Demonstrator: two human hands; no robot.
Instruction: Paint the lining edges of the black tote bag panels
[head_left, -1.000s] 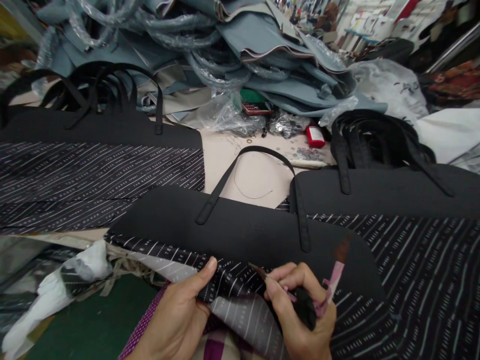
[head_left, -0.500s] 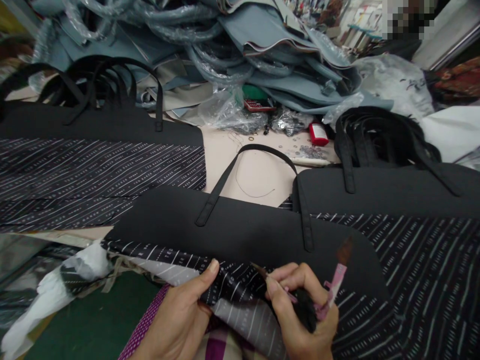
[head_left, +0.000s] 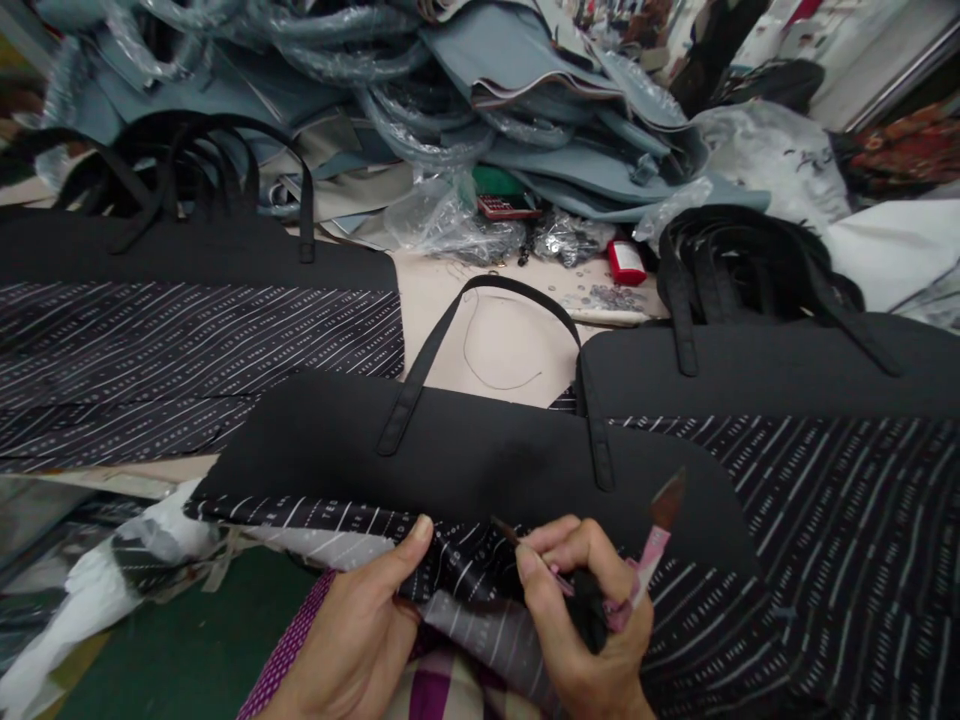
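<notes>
at bottom centre, our left hand (head_left: 360, 622) pinches striped cloth (head_left: 469, 562); our right fingers (head_left: 592, 545) clasp a pink tool (head_left: 646, 572).

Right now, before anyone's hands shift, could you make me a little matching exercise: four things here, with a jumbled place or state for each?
Column one
1. Left hand
2. Right hand
3. Red container
4. Blue-grey pieces

Column two
A. Heaped at the far side, some parts wrapped in clear plastic
B. Gripping a pink-handled tool
C. On the pale tabletop, near a bunch of black straps
D. Thumb on the striped black fabric, no tool visible in its grasp

Right pairs: 1-D, 2-B, 3-C, 4-A.
</notes>
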